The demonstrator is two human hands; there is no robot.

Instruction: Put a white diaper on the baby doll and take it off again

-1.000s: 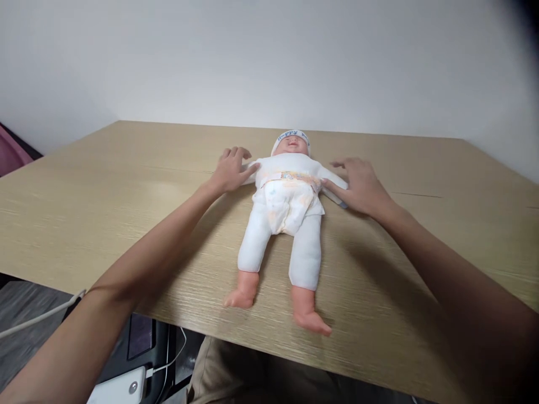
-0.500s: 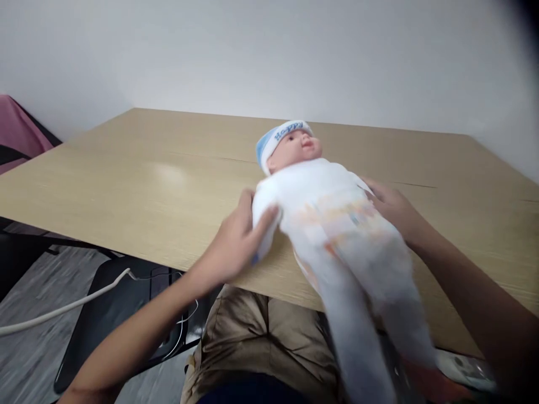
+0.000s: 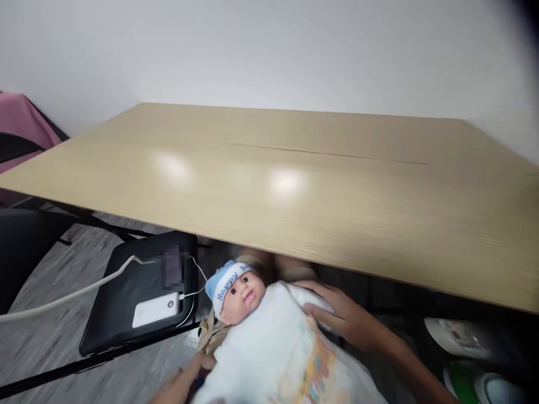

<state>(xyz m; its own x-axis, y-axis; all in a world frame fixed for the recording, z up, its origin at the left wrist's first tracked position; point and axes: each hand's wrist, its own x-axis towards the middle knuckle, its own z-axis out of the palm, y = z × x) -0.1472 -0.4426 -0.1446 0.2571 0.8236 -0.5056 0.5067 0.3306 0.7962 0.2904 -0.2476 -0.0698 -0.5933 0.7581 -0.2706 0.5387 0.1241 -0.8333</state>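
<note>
A baby doll (image 3: 269,342) lies face up, tilted, on my lap below the table edge. It wears a white outfit with a colourful print and a blue and white cap (image 3: 229,283) lettered "Happy". My right hand (image 3: 332,308) is closed around the doll's sleeve, thumb and fingers on either side. Low on the other side, my left hand (image 3: 196,370) grips the doll's side; most of its fingers are hidden behind the white cloth.
A wooden table (image 3: 236,191) spans the view, against a pale wall. At left, a black chair seat (image 3: 122,303) bears a white power bank (image 3: 155,310) with a cable and a blurred-out item. A thick white cord (image 3: 71,300) crosses there. Shiny packages (image 3: 458,336) lie below at right.
Both hands have brought the doll from over the table's front edge down and toward me onto my lap. Its head now points to the upper left, below the tabletop.
</note>
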